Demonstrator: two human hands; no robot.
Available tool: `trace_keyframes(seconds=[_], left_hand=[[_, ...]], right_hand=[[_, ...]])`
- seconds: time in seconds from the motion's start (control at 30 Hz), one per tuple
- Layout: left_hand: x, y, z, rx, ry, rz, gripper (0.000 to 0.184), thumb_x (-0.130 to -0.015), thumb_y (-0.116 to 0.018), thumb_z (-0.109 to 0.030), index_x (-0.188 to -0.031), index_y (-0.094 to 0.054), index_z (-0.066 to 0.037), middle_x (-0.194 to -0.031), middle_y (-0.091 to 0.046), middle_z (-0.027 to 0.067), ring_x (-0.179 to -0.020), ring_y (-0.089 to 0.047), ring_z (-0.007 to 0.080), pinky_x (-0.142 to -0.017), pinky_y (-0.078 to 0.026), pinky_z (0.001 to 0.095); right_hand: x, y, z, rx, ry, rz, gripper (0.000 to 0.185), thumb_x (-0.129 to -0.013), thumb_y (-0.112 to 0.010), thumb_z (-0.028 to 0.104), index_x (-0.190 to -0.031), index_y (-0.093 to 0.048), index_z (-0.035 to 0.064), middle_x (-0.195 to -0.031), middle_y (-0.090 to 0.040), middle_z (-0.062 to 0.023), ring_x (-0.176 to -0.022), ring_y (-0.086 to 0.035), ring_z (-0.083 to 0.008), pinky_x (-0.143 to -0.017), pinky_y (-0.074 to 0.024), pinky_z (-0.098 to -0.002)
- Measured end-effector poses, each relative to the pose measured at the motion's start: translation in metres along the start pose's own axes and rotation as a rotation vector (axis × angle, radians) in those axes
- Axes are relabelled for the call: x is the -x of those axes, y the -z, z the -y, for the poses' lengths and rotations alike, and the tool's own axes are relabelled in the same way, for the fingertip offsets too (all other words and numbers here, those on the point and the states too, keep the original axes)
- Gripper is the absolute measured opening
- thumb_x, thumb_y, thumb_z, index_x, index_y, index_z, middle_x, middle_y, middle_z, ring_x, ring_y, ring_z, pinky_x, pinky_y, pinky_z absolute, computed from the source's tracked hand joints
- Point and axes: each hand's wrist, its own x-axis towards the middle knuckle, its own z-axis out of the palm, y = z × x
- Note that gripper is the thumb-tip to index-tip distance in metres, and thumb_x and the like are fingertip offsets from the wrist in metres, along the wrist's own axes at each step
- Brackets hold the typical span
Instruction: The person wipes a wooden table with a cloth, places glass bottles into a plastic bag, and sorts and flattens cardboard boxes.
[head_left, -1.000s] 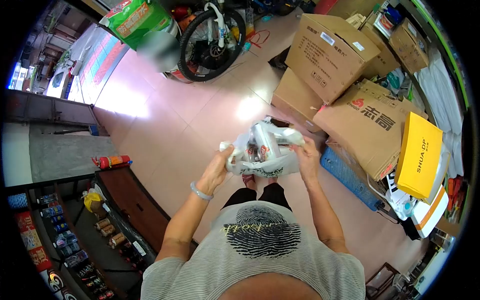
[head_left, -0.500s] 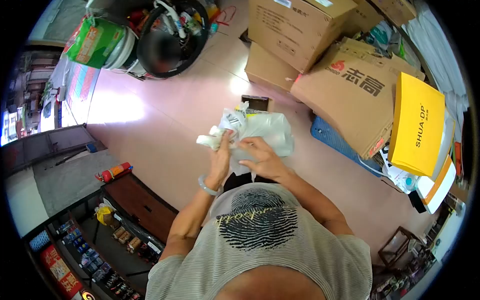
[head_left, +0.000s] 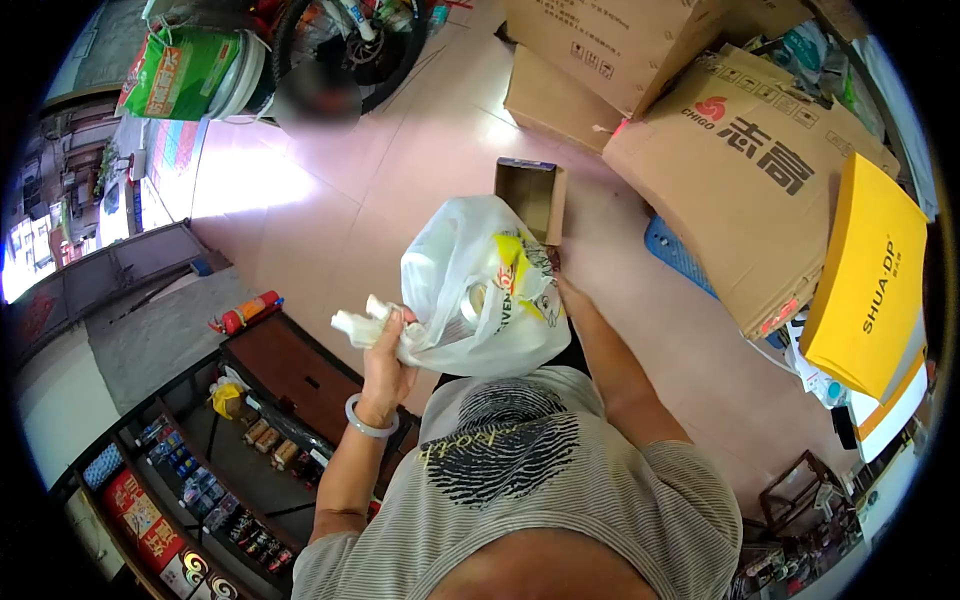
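My left hand is closed around the twisted, bunched handles of a white translucent plastic bag. The bag bulges in front of my body, its yellow and red print facing up and right. A round, pale thing shows dimly through the plastic; its kind I cannot make out. At the bag's right edge is my right hand, its fingers hidden behind the bag. Just beyond the bag an open, shallow cardboard box shows its brown inside.
Large cardboard boxes are stacked at the right, with a yellow box beside them. A bicycle wheel and a green package stand at the upper left. A red fire extinguisher and a shelf are at the left.
The bag has swung left and turned, so its printed side now shows. My left hand moved left and down with the handles; my right hand went from the handles to the bag's right side.
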Motion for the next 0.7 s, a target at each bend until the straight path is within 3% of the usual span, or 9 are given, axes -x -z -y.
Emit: trace_keyframes(seconds=[0.1, 0.2, 0.33, 0.37, 0.43, 0.5, 0.63, 0.7], left_hand=[[-0.028, 0.024, 0.009, -0.227, -0.032, -0.187, 0.014, -0.088, -0.051, -0.02, -0.088, -0.052, -0.006, -0.082, -0.053, 0.0016, -0.074, -0.052, 0.0117, -0.068, -0.045, 0.0278], [-0.053, 0.031, 0.016, -0.284, 0.045, -0.132, 0.016, -0.087, -0.053, -0.02, -0.091, -0.053, -0.005, -0.082, -0.054, 0.002, -0.072, -0.053, 0.012, -0.065, -0.045, 0.0283], [-0.105, 0.039, 0.056, -0.594, -0.025, -0.122, 0.018, -0.086, -0.054, -0.021, -0.093, -0.056, -0.004, -0.083, -0.056, 0.0012, -0.074, -0.052, 0.0097, -0.065, -0.044, 0.0267], [-0.119, 0.041, 0.067, -0.54, -0.031, -0.039, 0.018, -0.086, -0.055, -0.021, -0.093, -0.057, -0.004, -0.083, -0.056, 0.0003, -0.074, -0.051, 0.0094, -0.065, -0.043, 0.0263], [-0.158, 0.044, 0.1, -0.46, -0.05, 0.084, 0.018, -0.086, -0.054, -0.021, -0.094, -0.057, -0.005, -0.084, -0.055, -0.0009, -0.075, -0.051, 0.0102, -0.067, -0.042, 0.0264], [-0.204, 0.056, 0.154, -0.534, -0.045, 0.053, 0.021, -0.084, -0.052, -0.015, -0.102, -0.053, -0.003, -0.086, -0.055, 0.0027, -0.076, -0.052, 0.0132, -0.068, -0.043, 0.0272], [-0.323, 0.087, 0.253, -0.532, 0.021, 0.185, 0.039, -0.081, -0.047, -0.013, -0.118, -0.043, -0.004, -0.089, -0.056, 0.0067, -0.079, -0.054, 0.0174, -0.068, -0.044, 0.0276], [-0.345, 0.068, 0.257, -0.585, 0.154, 0.182, 0.045, -0.083, -0.043, -0.018, -0.125, -0.037, -0.005, -0.095, -0.057, 0.0092, -0.086, -0.055, 0.0225, -0.074, -0.044, 0.0302]], right_hand=[[-0.022, -0.022, -0.028, -0.035, -0.052, 0.051, 0.03, -0.085, -0.049, 0.027, -0.1, -0.058, 0.0021, -0.093, -0.061, -0.0091, -0.081, -0.059, -0.0181, -0.069, -0.0493, -0.0298], [-0.019, 0.004, -0.028, 0.094, 0.046, -0.117, 0.027, -0.085, -0.049, 0.024, -0.098, -0.058, 0.0028, -0.092, -0.061, -0.0086, -0.08, -0.059, -0.0178, -0.069, -0.0493, -0.0302], [0.009, 0.084, -0.016, 0.253, 0.258, -0.4, 0.023, -0.084, -0.048, 0.02, -0.097, -0.057, 0.0038, -0.09, -0.061, -0.008, -0.078, -0.059, -0.0174, -0.07, -0.0492, -0.0309], [0.027, 0.094, -0.008, 0.245, 0.312, -0.478, 0.022, -0.084, -0.048, 0.02, -0.097, -0.057, 0.0041, -0.09, -0.061, -0.0079, -0.078, -0.059, -0.0173, -0.07, -0.0492, -0.031], [0.099, 0.022, 0.028, 0.114, 0.452, -0.686, 0.027, -0.086, -0.048, 0.016, -0.107, -0.053, 0.0002, -0.098, -0.059, -0.0131, -0.086, -0.058, -0.0182, -0.077, -0.0472, -0.0286], [0.113, 0.038, 0.029, 0.047, 0.668, -0.692, 0.013, -0.082, -0.047, -0.001, -0.093, -0.053, 0.0003, -0.086, -0.059, -0.0073, -0.077, -0.058, -0.017, -0.074, -0.0484, -0.0308], [0.099, 0.026, 0.041, 0.175, 0.841, -0.675, 0.012, -0.08, -0.052, -0.003, -0.092, -0.051, 0.0017, -0.083, -0.056, -0.0035, -0.074, -0.052, -0.0117, -0.072, -0.0437, -0.0259], [0.071, 0.016, 0.047, 0.279, 0.975, -0.68, 0.01, -0.08, -0.055, 0.0, -0.088, -0.051, 0.0029, -0.08, -0.054, -0.001, -0.071, -0.048, -0.0077, -0.067, -0.0395, -0.0219]])
